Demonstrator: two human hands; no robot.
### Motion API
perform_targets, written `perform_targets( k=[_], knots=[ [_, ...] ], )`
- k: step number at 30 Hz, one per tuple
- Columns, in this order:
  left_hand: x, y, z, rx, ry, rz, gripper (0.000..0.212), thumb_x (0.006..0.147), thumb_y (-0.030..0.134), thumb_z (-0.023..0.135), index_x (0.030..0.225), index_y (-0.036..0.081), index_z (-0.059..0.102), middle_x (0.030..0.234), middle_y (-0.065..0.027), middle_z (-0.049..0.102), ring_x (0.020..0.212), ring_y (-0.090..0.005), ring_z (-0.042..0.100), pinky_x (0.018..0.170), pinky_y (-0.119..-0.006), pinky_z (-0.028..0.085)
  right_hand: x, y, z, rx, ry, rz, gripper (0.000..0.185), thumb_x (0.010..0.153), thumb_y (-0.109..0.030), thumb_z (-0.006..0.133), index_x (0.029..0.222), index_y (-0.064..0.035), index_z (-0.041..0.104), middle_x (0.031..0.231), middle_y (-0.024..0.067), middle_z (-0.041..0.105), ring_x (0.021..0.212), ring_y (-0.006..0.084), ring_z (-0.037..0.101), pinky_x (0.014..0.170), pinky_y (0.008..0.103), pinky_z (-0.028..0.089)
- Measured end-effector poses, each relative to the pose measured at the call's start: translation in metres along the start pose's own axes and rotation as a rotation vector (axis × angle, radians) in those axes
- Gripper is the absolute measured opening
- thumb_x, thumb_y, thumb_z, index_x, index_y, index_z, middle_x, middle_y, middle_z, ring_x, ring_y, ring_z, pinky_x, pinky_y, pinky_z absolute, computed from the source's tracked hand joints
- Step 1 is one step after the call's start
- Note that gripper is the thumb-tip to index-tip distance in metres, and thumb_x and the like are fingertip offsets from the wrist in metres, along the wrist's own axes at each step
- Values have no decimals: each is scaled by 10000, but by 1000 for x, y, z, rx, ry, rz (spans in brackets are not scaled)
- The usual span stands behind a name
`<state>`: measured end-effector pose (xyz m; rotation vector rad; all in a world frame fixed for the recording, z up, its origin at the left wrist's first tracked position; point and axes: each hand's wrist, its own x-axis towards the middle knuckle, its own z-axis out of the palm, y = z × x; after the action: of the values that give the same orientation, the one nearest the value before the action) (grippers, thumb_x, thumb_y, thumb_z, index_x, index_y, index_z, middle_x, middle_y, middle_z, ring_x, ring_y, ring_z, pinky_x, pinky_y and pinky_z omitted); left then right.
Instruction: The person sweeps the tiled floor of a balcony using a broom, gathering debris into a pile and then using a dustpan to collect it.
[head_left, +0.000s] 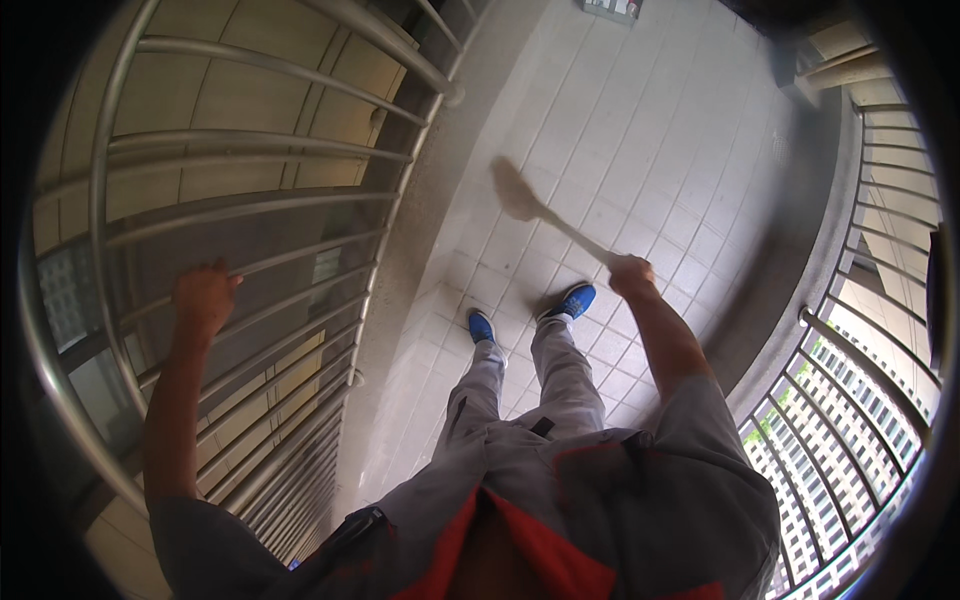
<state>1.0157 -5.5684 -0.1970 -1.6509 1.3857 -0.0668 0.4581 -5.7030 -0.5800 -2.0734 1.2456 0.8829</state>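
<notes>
My right hand (631, 275) grips the end of a pale handle. It belongs to a brush or duster (516, 191) with a brownish, shaggy-looking head, blurred and held out over the tiled floor (592, 202). Whether the head touches the tiles I cannot tell. On the left, my left hand (204, 294) is closed around a thin metal bar of the railing (300, 199). My blue shoes (576, 300) stand on the tiles, between the railing and the right-hand ledge.
A low concrete kerb (405, 217) runs under the left railing. To the right, a ledge (814, 247) carries another metal railing (862, 341), with a building and greenery beyond it. A grey tray-like container (611, 9) with items sits on the floor at the far end.
</notes>
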Motion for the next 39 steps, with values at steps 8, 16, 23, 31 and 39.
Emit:
perform_targets(
  k=[8,16,23,31,39],
  knots=[
    [3,1,-7,-57,-51,-65,298,838,366,629,843,71,591,714,-106,617,696,-260,619,649,-396,477,-43,27,-19,397,188,181,298,910,-248,447,1168,-120,523,908,238,647,866,408,631,761,513,495],
    [4,0,0,-48,10,-34,286,807,360,658,830,83,588,685,-101,602,677,-275,609,636,-401,477,65,-55,-63,160,67,-29,326,886,-176,451,1199,-135,533,974,164,664,920,324,646,787,449,517],
    [6,3,-11,-43,-67,-66,308,831,380,634,869,76,599,705,-99,612,685,-265,615,639,-396,479,29,83,-76,198,5,340,361,836,-158,502,1184,-177,596,1147,109,628,1078,274,597,893,402,485],
    [0,4,-16,-14,-43,-31,319,856,386,608,905,71,617,759,-110,637,723,-264,629,660,-396,489,-57,98,-43,296,139,341,345,919,-249,380,1191,-120,548,972,215,645,935,379,623,831,474,490],
    [-1,5,-15,16,-93,-58,347,847,398,599,960,71,626,812,-122,652,785,-289,632,717,-421,478,-76,91,20,84,-32,92,339,903,-179,428,1214,-177,565,954,135,673,923,302,652,777,415,531]
  ],
)
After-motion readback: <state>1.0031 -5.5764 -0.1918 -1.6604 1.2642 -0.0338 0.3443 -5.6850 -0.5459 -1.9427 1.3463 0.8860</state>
